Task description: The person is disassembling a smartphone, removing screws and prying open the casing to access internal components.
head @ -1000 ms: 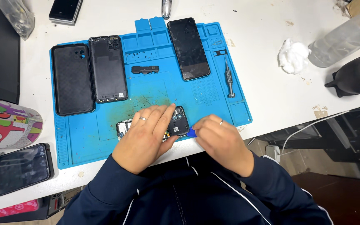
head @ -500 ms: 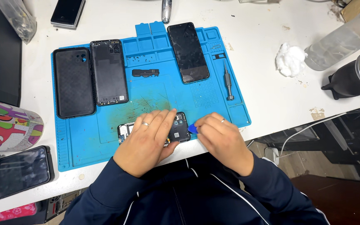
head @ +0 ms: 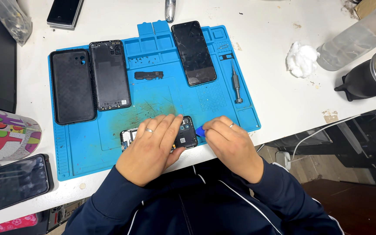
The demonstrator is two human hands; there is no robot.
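Note:
An opened phone [head: 186, 132] with its insides showing lies at the front edge of the blue work mat [head: 88, 139]. My left hand [head: 151, 148] lies flat over it and presses it down, covering most of it. My right hand [head: 229, 146] pinches a small blue pry pick [head: 200, 130] whose tip touches the phone's right edge. Both hands wear a ring.
On the mat lie a black phone case [head: 72, 86], a black back cover [head: 109, 75], a black screen panel [head: 193, 52], a small black part [head: 148, 75] and a screwdriver [head: 236, 85]. A cotton wad [head: 301, 58], a dark cup [head: 367, 78] and another phone [head: 11, 184] lie around it.
The view has shifted slightly. My hands stay on the opened phone, with the blue pick still at its right edge.

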